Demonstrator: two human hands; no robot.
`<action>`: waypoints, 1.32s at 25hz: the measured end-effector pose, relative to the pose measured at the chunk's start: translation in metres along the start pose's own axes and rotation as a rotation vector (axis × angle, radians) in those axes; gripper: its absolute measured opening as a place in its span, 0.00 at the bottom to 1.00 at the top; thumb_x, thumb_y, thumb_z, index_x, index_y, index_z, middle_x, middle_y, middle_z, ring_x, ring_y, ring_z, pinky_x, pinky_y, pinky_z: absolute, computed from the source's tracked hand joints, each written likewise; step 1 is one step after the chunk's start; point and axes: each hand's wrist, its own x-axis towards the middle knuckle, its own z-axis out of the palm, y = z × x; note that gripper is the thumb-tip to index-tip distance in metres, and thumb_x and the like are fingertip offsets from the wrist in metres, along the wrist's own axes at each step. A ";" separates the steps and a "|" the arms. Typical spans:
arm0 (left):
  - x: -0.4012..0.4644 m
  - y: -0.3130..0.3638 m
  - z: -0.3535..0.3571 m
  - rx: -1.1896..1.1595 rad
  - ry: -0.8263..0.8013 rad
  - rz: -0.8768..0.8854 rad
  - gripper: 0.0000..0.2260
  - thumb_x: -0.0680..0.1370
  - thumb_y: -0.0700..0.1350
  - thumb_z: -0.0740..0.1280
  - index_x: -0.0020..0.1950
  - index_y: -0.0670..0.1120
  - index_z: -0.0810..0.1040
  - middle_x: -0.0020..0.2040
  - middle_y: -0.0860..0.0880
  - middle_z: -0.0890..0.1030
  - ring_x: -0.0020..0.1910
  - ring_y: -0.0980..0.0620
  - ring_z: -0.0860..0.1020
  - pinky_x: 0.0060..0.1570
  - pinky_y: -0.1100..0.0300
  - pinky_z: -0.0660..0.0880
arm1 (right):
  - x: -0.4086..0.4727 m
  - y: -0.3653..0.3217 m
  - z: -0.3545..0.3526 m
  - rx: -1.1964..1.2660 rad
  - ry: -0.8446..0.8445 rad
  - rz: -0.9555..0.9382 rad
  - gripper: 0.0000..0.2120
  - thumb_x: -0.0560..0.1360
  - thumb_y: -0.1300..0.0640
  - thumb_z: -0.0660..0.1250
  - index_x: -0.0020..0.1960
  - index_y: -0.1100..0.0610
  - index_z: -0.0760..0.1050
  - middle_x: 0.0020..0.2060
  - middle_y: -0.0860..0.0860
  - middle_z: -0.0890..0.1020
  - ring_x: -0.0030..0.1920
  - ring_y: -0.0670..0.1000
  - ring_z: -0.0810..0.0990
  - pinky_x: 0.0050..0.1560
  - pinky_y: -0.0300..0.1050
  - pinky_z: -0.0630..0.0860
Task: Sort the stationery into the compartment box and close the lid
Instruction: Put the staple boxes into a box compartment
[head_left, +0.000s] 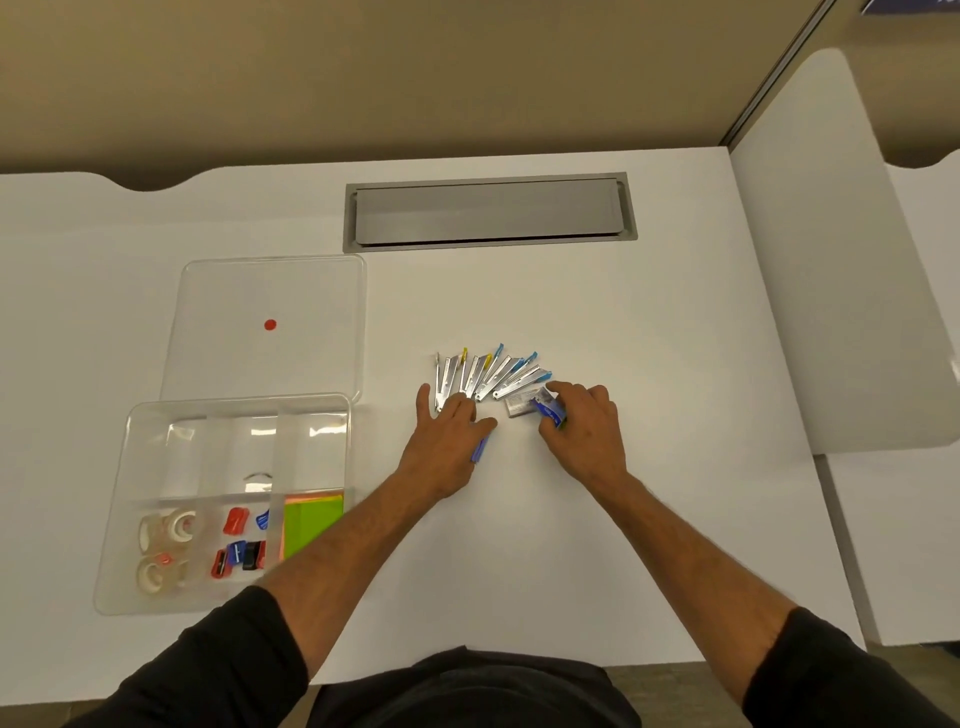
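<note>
Left hand (451, 434) flat on fanned clips (488, 376); right hand (584, 423) grips small blue item (548, 410), possibly sharpener.

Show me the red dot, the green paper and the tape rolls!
Red dot (269, 325): head view, centre of the dot on the clear lid.
Green paper (310, 522): head view, middle of the top sheet.
Tape rolls (169, 527): head view, on one upper roll.

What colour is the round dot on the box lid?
Red. The dot sits mid-way on the clear lid, seen in the head view.
</note>
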 end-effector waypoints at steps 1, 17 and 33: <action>0.001 0.000 0.001 -0.004 0.003 0.008 0.25 0.73 0.47 0.72 0.70 0.54 0.71 0.58 0.48 0.72 0.65 0.47 0.68 0.70 0.34 0.39 | 0.001 0.000 0.001 0.005 -0.004 0.013 0.24 0.74 0.52 0.71 0.68 0.53 0.72 0.60 0.52 0.80 0.60 0.53 0.72 0.54 0.45 0.70; -0.043 -0.009 -0.005 -0.234 0.194 -0.104 0.27 0.73 0.57 0.73 0.70 0.57 0.70 0.63 0.52 0.73 0.66 0.51 0.71 0.71 0.42 0.35 | 0.021 -0.038 0.031 -0.298 0.023 0.108 0.26 0.73 0.40 0.66 0.64 0.54 0.70 0.57 0.52 0.80 0.56 0.57 0.76 0.58 0.56 0.65; -0.132 -0.042 -0.007 -0.538 0.286 -0.176 0.27 0.73 0.54 0.73 0.71 0.55 0.70 0.61 0.53 0.72 0.62 0.53 0.71 0.74 0.47 0.51 | -0.070 -0.093 0.026 0.716 -0.179 0.187 0.25 0.71 0.54 0.77 0.65 0.45 0.74 0.52 0.50 0.83 0.44 0.49 0.85 0.47 0.45 0.81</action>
